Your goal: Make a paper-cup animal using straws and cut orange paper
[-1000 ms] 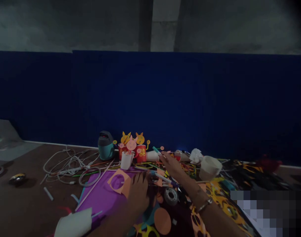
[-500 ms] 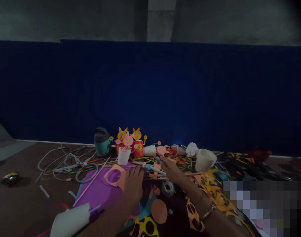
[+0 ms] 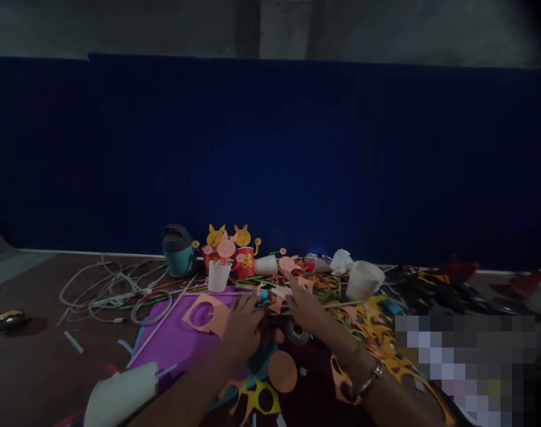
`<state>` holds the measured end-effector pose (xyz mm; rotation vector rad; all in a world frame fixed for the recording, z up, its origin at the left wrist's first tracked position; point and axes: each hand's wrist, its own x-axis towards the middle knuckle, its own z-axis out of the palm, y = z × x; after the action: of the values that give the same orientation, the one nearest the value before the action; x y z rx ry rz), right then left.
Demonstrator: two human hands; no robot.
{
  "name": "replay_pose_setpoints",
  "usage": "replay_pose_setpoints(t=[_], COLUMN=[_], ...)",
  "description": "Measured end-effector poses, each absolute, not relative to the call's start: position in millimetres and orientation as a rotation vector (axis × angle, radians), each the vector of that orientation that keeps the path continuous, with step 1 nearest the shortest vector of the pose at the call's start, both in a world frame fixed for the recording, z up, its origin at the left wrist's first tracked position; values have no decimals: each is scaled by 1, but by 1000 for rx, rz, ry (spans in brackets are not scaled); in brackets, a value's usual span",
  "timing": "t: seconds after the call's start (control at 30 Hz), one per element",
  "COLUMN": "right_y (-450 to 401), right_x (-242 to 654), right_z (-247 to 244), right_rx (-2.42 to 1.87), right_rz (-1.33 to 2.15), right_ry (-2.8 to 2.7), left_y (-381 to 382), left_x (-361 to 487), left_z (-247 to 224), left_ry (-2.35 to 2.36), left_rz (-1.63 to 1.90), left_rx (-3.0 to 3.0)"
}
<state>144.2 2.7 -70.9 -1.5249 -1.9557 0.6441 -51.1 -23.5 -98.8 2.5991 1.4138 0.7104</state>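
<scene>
"What's the right hand [image 3: 302,305] got?"

"A white marker [image 3: 277,292], fingers [image 3: 292,287] clenched round its end, looks like."

"Left hand [image 3: 242,326]?"

"Fingers [image 3: 252,303] curled just beside the marker's teal tip, above a purple foam sheet [image 3: 172,341]. Can't tell if they're gripping."

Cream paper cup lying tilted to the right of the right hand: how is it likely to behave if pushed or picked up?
The cream paper cup would probably roll or skid if pushed, since its round wall rests tilted on uneven coloured paper cutouts. Its plain, thin-looking paper suggests it is light for its size and might dent under a firm squeeze.
</scene>
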Motion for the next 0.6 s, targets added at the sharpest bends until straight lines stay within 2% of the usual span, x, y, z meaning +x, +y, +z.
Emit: replay_pose_setpoints(t=[0.1,0.17,0.23,0.3,0.4,0.6], right_y=[-8,-19,-32,-43,-55,-58], right_x=[136,128,122,116,111,110], right_z=[-67,-69,-73,-79,-92,-110], right_rx=[-1224,-1149,-906,-734,-720,-1038], right_rz=[1101,1263,1549,1667,1546,1052], right_ry=[-1635,-1513,-1299,-1186,-1234,-1596], left_y=[-21,-20,-19,-18,-15,-10], left_x=[-55,-57,-57,-57,-58,-65], left_z=[-100,-99,-98,-97,-98,-100], left_ry=[1552,1499,1411,1337,1269,1316], left_rz=[837,897,901,868,825,703], left_rx=[2512,2510,2512,2517,2533,2502])
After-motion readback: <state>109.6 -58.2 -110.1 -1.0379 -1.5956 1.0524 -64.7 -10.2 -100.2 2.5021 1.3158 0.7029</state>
